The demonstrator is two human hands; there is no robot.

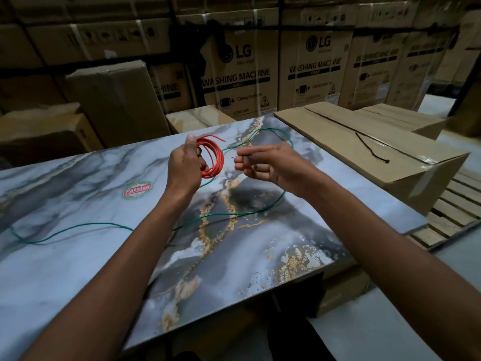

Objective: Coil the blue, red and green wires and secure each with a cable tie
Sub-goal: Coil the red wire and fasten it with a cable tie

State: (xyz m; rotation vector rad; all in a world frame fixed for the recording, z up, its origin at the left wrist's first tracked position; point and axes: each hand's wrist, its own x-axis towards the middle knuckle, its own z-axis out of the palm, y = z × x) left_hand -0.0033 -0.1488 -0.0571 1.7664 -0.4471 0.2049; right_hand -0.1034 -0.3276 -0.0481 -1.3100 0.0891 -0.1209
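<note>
My left hand (pixel 184 166) grips a coiled red wire (pixel 215 158) and holds it upright above the marble-patterned table (pixel 78 256). A loose end of the red wire sticks out at the coil's top. To the right of the coil, my right hand (pixel 265 162) pinches a thin dark cable tie (pixel 231 158) between thumb and fingers. The tie's tip points toward the coil. A green wire (pixel 208 215) lies uncoiled across the table, looping from the far edge to the left side. No blue wire is in view.
A black cable tie (pixel 371 148) lies on a flat cardboard box (pixel 364 162) to the right of the table. Stacked washing-machine cartons (pixel 242 71) fill the back. A wooden pallet (pixel 453 212) sits at the right. A round sticker (pixel 137 190) is on the table.
</note>
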